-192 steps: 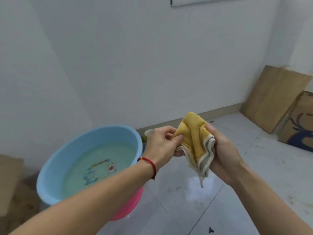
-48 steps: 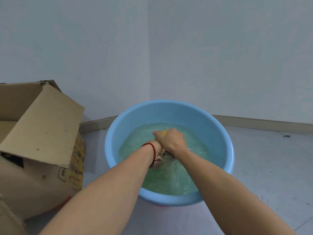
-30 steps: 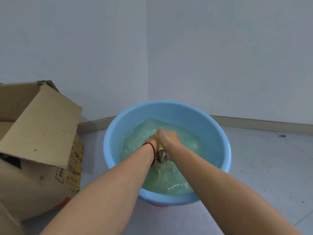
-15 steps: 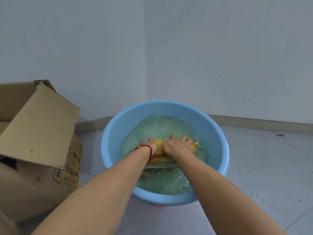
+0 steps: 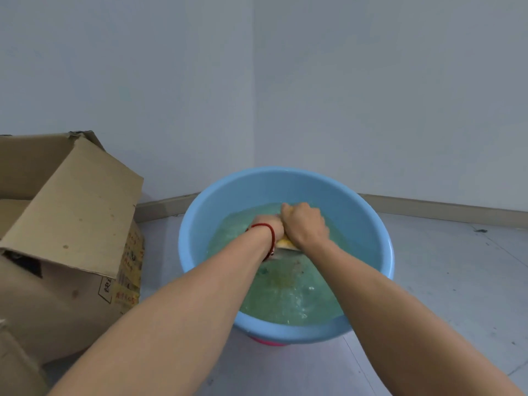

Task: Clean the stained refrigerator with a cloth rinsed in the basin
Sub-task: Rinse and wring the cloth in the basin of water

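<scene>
- One open brown cardboard box (image 5: pixel 65 224) stands at 9 o'clock, its flap near the round light-blue plastic basin's (image 5: pixel 368 224) left rim; bare grey floor (image 5: pixel 457 267) lies open at 3 o'clock.
- Left hand (image 5: pixel 270 228), red string bracelet (image 5: pixel 264 226) at the wrist, and right hand (image 5: pixel 304 224) press together, both gripping the yellow cloth (image 5: pixel 284 242).
- Cloth sits at the water's surface, basin centre, 12 o'clock.

Both bare arms reach forward and meet over the basin (image 5: pixel 200 221). The left hand (image 5: pixel 270 228) and the right hand (image 5: pixel 305 224) are curled into fists, pressed side by side, each squeezing the cloth (image 5: pixel 284 242). A red string (image 5: pixel 267 227) goes around the left wrist.
</scene>
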Tool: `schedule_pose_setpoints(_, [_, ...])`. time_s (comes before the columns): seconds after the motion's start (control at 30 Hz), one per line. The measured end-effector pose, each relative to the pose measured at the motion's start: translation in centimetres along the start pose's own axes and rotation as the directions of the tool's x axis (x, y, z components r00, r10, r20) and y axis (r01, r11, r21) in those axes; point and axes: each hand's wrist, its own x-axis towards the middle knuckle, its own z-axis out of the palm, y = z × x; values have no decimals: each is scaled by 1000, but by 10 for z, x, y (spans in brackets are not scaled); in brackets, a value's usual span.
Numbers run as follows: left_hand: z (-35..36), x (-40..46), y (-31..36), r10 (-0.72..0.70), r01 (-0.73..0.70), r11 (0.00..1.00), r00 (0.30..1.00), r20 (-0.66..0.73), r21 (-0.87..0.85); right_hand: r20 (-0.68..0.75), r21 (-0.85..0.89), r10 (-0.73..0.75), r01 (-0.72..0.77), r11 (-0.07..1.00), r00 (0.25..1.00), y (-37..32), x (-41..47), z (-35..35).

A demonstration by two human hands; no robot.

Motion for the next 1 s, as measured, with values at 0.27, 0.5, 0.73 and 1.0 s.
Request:
schedule_pose_setpoints(0.27, [-49, -17, 73, 293, -260, 916, 954, 68, -304, 274, -25, -220, 236, 971, 936, -1, 8, -72])
schedule_pose_setpoints(0.5, [-58, -33, 88, 388, -309, 844, 916, 102, -437, 498, 528, -464, 168, 832, 733, 17, -9, -90])
schedule_pose_setpoints(0.73, [-105, -24, 67, 301, -16, 826, 857, 418, -563, 81, 639, -368, 235, 732, 926, 5, 1, -84])
schedule_pose_setpoints(1.0, [-70, -10, 13, 203, -190, 977, 679, 706, -98, 94, 605, -359, 232, 761, 929, -6, 0, -107])
